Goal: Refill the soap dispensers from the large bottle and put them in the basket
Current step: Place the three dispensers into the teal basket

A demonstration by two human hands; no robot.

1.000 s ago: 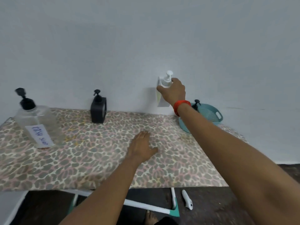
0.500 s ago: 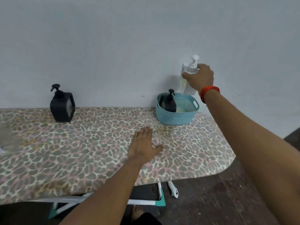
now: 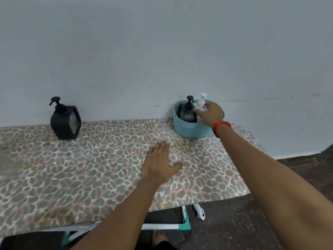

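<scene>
A teal perforated basket (image 3: 191, 131) stands at the back right of the leopard-print board (image 3: 90, 168). Inside it is a black dispenser (image 3: 187, 112) with a pump top. My right hand (image 3: 210, 114) grips a white pump dispenser (image 3: 201, 103) and holds it down inside the basket, beside the black one; most of its body is hidden by my fingers. My left hand (image 3: 159, 165) rests flat on the board with straight fingers. Another black dispenser (image 3: 64, 120) stands by the wall at the back left. The large bottle is out of view.
The board ends in a rounded edge to the right of the basket, with dark floor beyond. A grey wall runs right behind the basket and dispensers. White and teal frame legs (image 3: 185, 219) and a bare foot (image 3: 159, 239) show under the near edge.
My right hand has lowered the white dispenser from above the basket into it. The view has swung right, so the large bottle left the frame. My left hand stays flat on the board.
</scene>
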